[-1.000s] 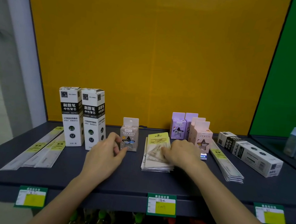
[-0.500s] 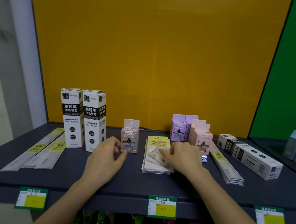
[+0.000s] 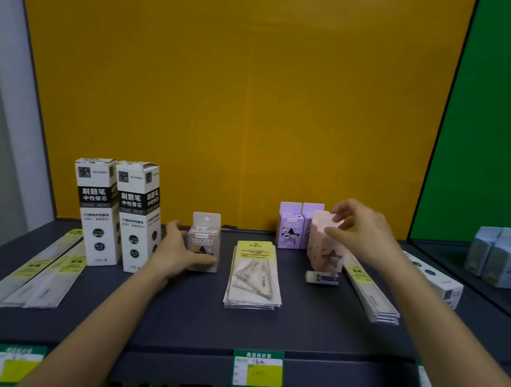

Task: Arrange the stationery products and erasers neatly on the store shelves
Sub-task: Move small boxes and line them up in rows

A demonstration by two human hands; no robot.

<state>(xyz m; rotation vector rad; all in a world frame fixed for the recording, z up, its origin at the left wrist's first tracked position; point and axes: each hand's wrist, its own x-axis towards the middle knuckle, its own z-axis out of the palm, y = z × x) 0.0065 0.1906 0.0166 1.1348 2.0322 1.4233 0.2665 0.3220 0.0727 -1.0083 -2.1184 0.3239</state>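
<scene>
L hand (image 3: 183,253) grips grey box (image 3: 204,246) at base; R hand (image 3: 362,233) pinches pink box (image 3: 325,252) top. Both boxes upright, long axes vertical.

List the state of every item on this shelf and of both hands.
left hand, grips the grey star box
grey star box, upright, held
right hand, pinches the top of the pink box
pink box, held at its top
white refill boxes, upright, side by side
purple boxes, upright at the back
set-square packs, stacked flat
eraser, lying flat before the pink box
</scene>
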